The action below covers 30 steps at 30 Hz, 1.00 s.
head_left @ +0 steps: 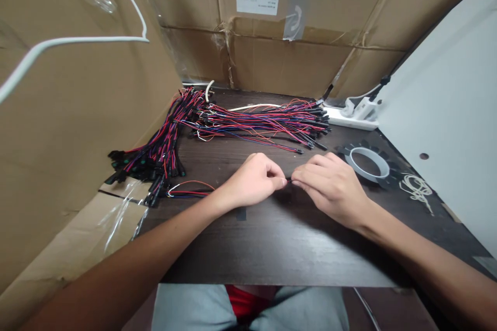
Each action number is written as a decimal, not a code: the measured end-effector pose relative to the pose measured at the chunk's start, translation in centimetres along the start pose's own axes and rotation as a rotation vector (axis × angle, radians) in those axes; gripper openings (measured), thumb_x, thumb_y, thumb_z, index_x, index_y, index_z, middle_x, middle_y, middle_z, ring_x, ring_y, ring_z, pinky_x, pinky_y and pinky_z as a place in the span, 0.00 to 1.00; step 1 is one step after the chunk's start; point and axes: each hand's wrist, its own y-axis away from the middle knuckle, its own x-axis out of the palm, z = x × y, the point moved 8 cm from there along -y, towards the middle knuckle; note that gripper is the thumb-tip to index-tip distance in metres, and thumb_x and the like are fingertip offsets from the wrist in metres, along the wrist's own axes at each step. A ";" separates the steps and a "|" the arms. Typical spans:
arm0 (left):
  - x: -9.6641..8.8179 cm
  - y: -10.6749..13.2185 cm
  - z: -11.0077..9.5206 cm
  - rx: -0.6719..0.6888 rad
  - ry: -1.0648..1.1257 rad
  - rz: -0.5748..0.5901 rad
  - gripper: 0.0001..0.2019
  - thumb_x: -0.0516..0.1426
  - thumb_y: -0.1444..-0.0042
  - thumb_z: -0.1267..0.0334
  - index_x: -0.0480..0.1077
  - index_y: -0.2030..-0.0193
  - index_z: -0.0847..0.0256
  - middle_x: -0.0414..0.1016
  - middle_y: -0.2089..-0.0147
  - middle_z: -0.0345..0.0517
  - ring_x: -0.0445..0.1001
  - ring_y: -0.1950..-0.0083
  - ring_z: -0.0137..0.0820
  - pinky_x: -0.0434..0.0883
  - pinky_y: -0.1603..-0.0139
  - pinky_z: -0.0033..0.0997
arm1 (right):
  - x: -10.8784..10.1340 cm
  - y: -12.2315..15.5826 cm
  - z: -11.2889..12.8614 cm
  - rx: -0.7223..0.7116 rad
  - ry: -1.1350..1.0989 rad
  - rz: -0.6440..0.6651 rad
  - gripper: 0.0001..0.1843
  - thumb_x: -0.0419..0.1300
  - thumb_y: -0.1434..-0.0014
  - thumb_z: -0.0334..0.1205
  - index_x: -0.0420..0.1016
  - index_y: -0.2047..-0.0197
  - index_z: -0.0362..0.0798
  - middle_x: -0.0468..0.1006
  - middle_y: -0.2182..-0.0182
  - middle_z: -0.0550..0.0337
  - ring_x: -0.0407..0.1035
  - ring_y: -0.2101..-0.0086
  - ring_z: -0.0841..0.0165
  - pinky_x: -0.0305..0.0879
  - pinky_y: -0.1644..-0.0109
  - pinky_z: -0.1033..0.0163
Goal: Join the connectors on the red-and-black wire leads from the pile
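My left hand (258, 181) is closed in a pinch over the middle of the dark table. Facing it, my right hand (332, 186) pinches too, with the fingertips of both hands almost meeting. A short black end of a wire harness (288, 180) shows in the small gap between them; the fingers cover the rest. To the left, the red, blue and orange wires (190, 192) of a harness run under my left forearm, and whether they join the held end is hidden.
Behind my hands lies a bundle of wire harnesses (264, 123), with another pile (163, 145) at the left. A roll of tape (368, 163) with dark strips around it, a loose pale string (416, 187) and a white power strip (351, 119) are on the right. Cardboard (264, 57) walls the back.
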 end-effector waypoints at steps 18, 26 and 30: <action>1.6 2.7 -4.2 0.725 -0.509 0.015 0.13 0.52 0.43 0.75 0.72 0.75 0.66 0.70 0.77 0.42 0.62 0.76 0.22 0.54 0.73 0.25 | 4.8 1.4 -2.9 0.751 -1.077 0.387 0.09 0.58 0.49 0.40 0.69 0.75 0.43 0.65 0.82 0.64 0.56 0.78 0.74 0.51 0.74 0.68; 3.0 6.1 -6.7 1.088 -0.928 -0.217 0.13 0.48 0.40 0.74 0.64 0.74 0.64 0.64 0.77 0.39 0.62 0.75 0.24 0.54 0.74 0.30 | 5.2 2.6 -1.8 0.983 -1.499 0.545 0.07 0.60 0.57 0.37 0.68 0.80 0.42 0.62 0.86 0.65 0.51 0.83 0.77 0.41 0.80 0.69; 3.5 6.9 -7.2 1.161 -0.925 -0.243 0.13 0.51 0.40 0.73 0.63 0.76 0.64 0.63 0.78 0.39 0.62 0.75 0.25 0.55 0.74 0.31 | 5.3 3.0 -1.0 0.974 -1.539 0.660 0.09 0.59 0.55 0.38 0.68 0.80 0.41 0.60 0.87 0.66 0.50 0.83 0.77 0.44 0.80 0.69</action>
